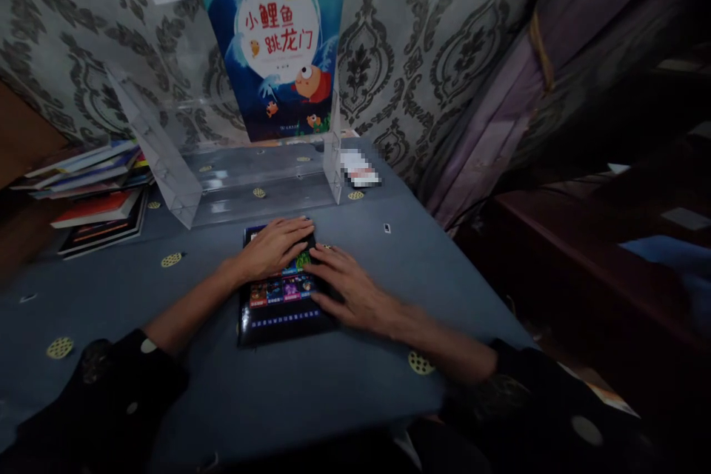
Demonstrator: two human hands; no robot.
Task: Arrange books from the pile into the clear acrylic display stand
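A dark book (278, 326) with small colourful pictures on its cover lies flat on the table in front of me. My left hand (278, 246) rests across its upper part, fingers stretched out toward the right. On the book's right side lies my right hand (349, 289), its fingers spread over the edge and the cover. Both palms face down, and neither hand grips anything. Part of the cover is hidden beneath the hands.
A clear acrylic stand (255, 196) stands behind the book. Against the patterned wall leans a blue picture book (283, 100). Several books (105, 200) are stacked at the left. A pale, blurred-out item (360, 167) lies right of the stand. The table (400, 274) ends along its right edge.
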